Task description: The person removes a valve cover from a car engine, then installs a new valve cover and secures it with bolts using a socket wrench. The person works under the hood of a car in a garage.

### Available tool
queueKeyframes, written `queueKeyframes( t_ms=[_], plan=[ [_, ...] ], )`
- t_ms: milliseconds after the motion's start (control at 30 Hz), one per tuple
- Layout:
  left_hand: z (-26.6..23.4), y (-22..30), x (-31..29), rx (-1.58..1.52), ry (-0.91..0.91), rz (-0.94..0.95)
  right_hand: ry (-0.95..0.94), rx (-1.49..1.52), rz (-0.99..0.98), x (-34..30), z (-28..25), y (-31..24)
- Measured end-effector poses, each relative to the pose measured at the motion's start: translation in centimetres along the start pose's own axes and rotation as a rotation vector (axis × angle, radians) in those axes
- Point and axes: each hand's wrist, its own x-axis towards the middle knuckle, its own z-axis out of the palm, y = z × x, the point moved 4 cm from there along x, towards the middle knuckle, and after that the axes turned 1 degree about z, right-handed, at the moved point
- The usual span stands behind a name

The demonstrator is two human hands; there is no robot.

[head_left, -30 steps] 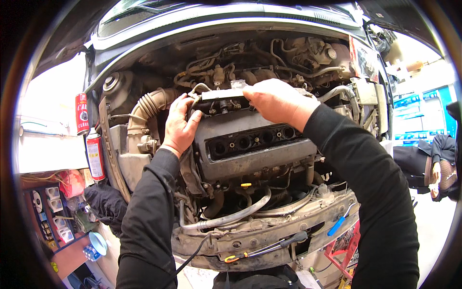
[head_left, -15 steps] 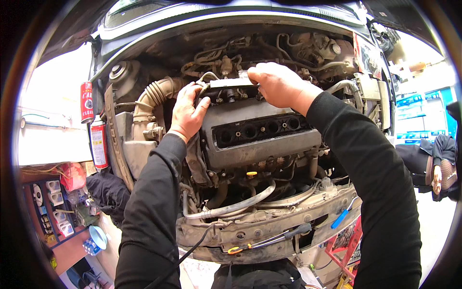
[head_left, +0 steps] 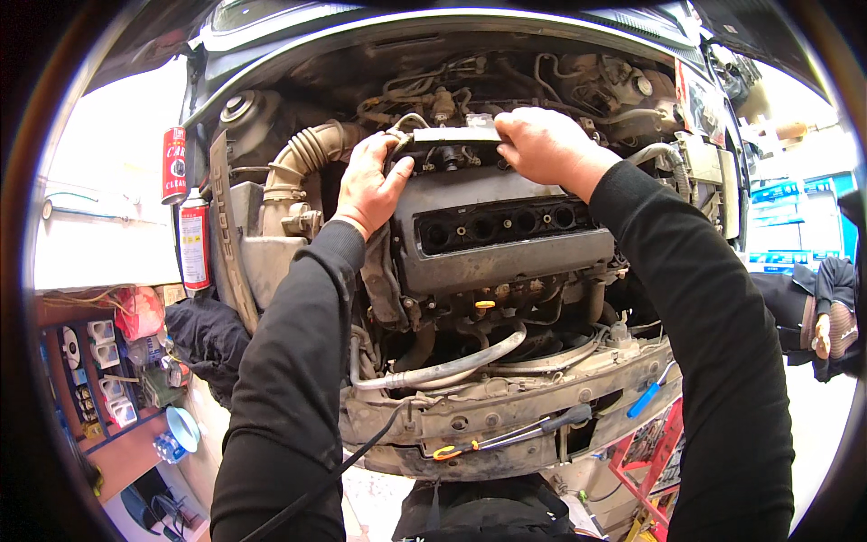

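Both my hands grip a pale metal fuel rail (head_left: 456,135) lying crosswise behind the engine's dark cover (head_left: 506,257). My left hand (head_left: 368,188) is at its left end, fingers curled over the top beside a hose, thumb raised in front. At the right end, my right hand (head_left: 553,152) closes on the rail from above, with its fingertips partly hidden. A dark injector-like part (head_left: 452,159) shows under the rail. Several round wells sit in the recess along the cover, and a yellow dipstick handle (head_left: 485,304) stands in front of it.
A ribbed intake hose (head_left: 307,163) is left of the engine. Two spray cans (head_left: 194,242) stand at the left fender. Orange-handled pliers (head_left: 456,450) and a blue-handled screwdriver (head_left: 647,399) lie on the front crossmember (head_left: 533,411). Another person's hand (head_left: 821,336) shows at far right.
The view has shifted, so the engine bay appears farther right and slightly higher. Both hands keep their grip on the fuel rail, with no clear movement against the engine.
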Motion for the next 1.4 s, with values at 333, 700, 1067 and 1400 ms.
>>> queueKeyframes(
  t_ms=[333,700,1067,1400],
  plan=[
    [0.1,-0.1,0.1,-0.003,-0.005,-0.017,0.047,0.001,-0.035,0.0,-0.1,-0.6],
    [0.2,-0.5,0.0,0.009,0.004,-0.009,0.040,-0.005,-0.032,0.0,0.2,0.0],
    [0.7,-1.3,0.1,-0.124,-0.013,-0.068,0.196,-0.036,-0.115,0.1,0.3,-0.1],
    [0.7,-1.7,-0.1,-0.034,-0.021,-0.068,0.183,-0.012,-0.179,-0.1,0.6,0.2]
  ],
)
